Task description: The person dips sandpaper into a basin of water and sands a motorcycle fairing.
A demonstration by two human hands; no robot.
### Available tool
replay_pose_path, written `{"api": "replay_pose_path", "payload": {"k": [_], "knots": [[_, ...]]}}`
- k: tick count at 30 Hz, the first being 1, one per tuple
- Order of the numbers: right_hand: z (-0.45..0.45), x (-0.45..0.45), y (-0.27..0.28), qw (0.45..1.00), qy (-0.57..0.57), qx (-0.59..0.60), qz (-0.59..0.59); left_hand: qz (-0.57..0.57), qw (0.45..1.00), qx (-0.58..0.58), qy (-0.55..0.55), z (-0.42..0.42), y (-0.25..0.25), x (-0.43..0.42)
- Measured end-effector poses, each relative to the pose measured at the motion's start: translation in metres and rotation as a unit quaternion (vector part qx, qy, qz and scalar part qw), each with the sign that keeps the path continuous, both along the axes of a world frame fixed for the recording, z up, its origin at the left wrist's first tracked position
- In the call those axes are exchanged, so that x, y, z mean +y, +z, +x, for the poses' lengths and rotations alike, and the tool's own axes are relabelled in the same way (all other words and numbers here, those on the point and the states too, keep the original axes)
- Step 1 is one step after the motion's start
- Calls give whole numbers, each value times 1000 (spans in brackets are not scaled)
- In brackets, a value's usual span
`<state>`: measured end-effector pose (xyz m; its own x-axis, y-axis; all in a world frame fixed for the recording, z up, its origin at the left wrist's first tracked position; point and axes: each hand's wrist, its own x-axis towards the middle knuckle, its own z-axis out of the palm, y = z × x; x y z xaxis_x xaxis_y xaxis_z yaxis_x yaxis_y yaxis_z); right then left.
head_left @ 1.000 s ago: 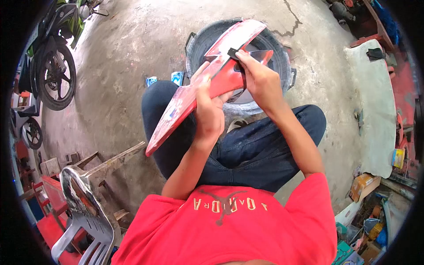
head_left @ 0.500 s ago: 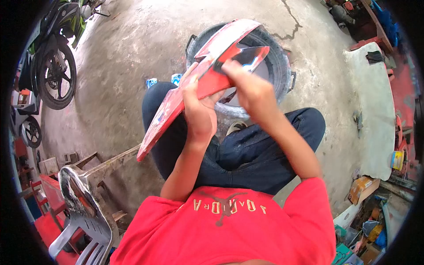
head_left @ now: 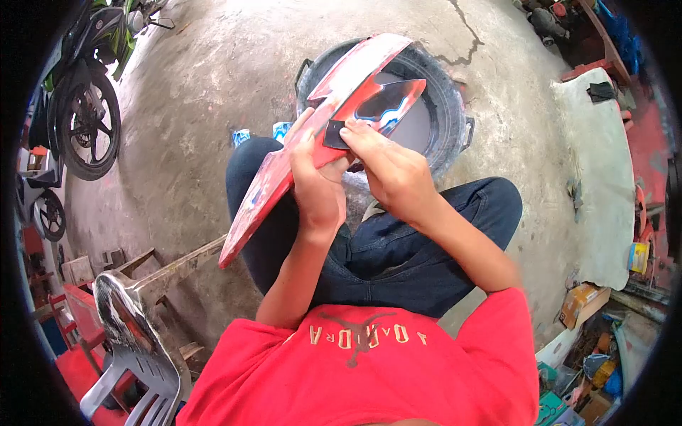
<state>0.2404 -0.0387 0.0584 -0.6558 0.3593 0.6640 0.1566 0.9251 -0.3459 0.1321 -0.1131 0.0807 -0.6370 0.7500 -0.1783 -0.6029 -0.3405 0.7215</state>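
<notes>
A long, pointed red-and-white motorcycle fairing panel [head_left: 266, 186] lies slanted across my lap, its far end over a round black tub [head_left: 455, 106]. Its paint is patchy, with a dark, blue-edged area near the far right tip. My left hand [head_left: 320, 188] is wrapped around the panel's middle from below, the thumb on the near face. Between the fingers of my right hand [head_left: 398, 170] is a small dark piece of sandpaper [head_left: 335, 135], pressed flat on the red surface. Greyish liquid shows inside the tub; the panel hides part of it.
Two blue-and-white packets [head_left: 282, 130] lie beside my left knee. A grey plastic chair [head_left: 145, 376] stands at lower left, with a motorcycle wheel [head_left: 89, 121] above it. On the right are a pale panel [head_left: 600, 163] and a cardboard box [head_left: 584, 304].
My right hand has moved down and left along the panel, and the sandpaper now shows clearly under its fingers. The panel has shifted very slightly; my left hand keeps its grip.
</notes>
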Motion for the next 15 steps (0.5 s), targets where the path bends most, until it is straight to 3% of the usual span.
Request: {"api": "replay_pose_path", "payload": {"k": [2, 3, 4, 9, 12, 13, 15], "knots": [[1, 22, -13, 999, -36, -11, 8, -12, 1000, 1, -2, -1, -1, -4], [-1, 34, -11, 994, -74, -19, -73, -21, 1000, -1, 8, 0, -1, -3], [-1, 49, -13, 990, -107, -35, -83, -25, 999, -4, 19, 1, -1, -1], [-4, 5, 3, 999, 26, 3, 21, -23, 1000, -4, -2, 0, 0, -2], [-2, 36, -4, 988, -80, -56, -116, -16, 1000, -5, 6, 1, -2, -2], [-2, 50, -7, 988, -101, -66, -99, -19, 1000, -2, 8, 2, 0, -1], [0, 29, -5, 998, -37, -34, -21, -19, 1000, -9, 14, 4, 0, -1]]}}
